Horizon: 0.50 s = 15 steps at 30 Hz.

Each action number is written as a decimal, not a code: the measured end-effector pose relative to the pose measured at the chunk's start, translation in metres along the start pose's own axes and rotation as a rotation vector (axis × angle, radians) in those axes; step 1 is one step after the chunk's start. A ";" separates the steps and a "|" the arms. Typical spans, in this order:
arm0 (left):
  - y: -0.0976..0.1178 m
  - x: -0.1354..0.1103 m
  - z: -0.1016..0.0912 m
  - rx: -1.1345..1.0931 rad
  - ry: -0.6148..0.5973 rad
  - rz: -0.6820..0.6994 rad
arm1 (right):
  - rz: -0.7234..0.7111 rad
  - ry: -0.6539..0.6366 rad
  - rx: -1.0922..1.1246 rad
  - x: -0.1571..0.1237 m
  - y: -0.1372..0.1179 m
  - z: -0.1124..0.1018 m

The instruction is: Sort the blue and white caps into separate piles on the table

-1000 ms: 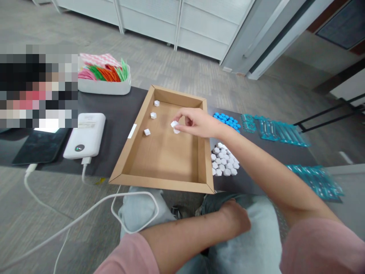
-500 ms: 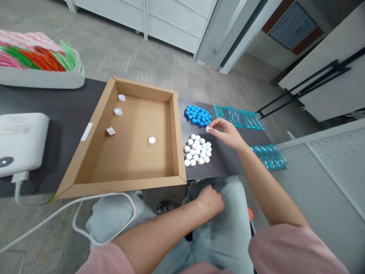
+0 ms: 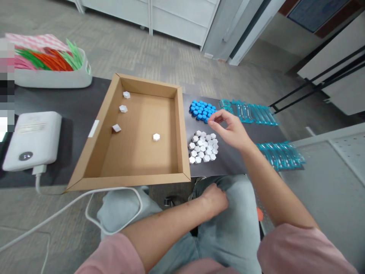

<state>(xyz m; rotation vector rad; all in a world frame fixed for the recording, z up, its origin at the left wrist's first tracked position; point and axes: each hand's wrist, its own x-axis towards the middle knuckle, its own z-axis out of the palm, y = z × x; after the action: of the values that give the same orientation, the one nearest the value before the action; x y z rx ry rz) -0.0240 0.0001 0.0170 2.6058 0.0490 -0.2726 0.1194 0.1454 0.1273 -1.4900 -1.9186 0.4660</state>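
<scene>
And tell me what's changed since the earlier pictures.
The right hand has moved right, out of the box, to the edge of the blue pile. The white piece seen in its grip earlier no longer shows there. The left hand stays on the thigh; three white pieces stay by the box's left wall.

Left hand (image 3: 215,200) partly hidden, power-bank print (image 3: 32,127) illegible

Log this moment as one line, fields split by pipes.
right hand: beside blue hexagonal pieces, hold unclear | left hand: on light-blue jeans | brown cardboard tray: four white faceted pieces inside
</scene>
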 end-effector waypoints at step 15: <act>-0.005 0.011 0.015 0.028 0.123 -0.024 | -0.671 -0.795 -0.256 0.057 -0.149 0.116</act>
<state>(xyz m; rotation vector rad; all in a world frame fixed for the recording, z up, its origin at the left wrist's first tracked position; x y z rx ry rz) -0.0169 -0.0036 -0.0006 2.6486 0.1199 -0.1224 -0.0745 0.1699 0.1538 -0.7186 -3.0253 0.5502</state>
